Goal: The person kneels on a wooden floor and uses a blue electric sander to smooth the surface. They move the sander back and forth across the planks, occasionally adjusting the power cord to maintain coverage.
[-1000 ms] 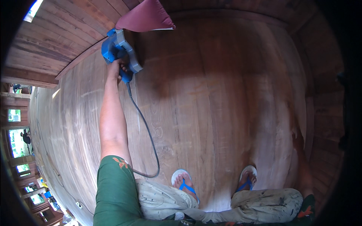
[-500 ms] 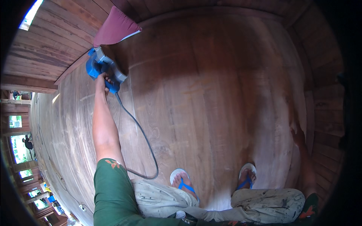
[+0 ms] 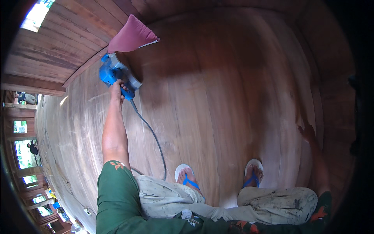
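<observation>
The right hand (image 3: 307, 132) lies in deep shade at the right of the frame, its arm running up from the lower right, and whether it is open or closed cannot be told; the underside of the blue power sander (image 3: 117, 76) is hidden against the wooden floor (image 3: 233, 97). A dark red dust bag (image 3: 131, 36) sticks up from the sander toward the plank wall (image 3: 58, 39) at upper left, a grey cord (image 3: 154, 136) trails down toward two feet in blue flip-flops (image 3: 187, 175) at lower centre. The left arm reaches straight out to the upper left, and the left hand (image 3: 117, 86) is closed around the sander's handle.
</observation>
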The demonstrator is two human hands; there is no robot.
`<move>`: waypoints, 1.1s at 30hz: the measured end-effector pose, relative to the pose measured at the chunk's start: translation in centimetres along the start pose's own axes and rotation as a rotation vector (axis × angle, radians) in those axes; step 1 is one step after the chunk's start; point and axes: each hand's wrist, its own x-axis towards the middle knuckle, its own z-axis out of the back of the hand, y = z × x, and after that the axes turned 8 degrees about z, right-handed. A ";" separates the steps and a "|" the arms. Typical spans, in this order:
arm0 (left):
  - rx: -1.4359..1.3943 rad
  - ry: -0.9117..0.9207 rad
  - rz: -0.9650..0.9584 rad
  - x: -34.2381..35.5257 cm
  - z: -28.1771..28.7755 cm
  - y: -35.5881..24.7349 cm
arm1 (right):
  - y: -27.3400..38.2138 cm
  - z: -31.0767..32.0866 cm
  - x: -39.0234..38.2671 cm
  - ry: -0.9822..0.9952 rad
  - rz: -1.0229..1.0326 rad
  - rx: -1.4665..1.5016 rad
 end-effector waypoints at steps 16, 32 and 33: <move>0.065 0.206 0.017 -7.4 -6.7 -1.8 | 9.5 6.8 -4.0 0.005 0.014 0.008; 0.184 0.342 -0.042 -16.0 -17.8 3.4 | 12.0 5.6 -3.1 0.048 0.006 -0.054; 0.184 0.352 -0.036 -16.4 -18.3 3.7 | 12.1 5.7 -3.1 0.068 -0.003 -0.040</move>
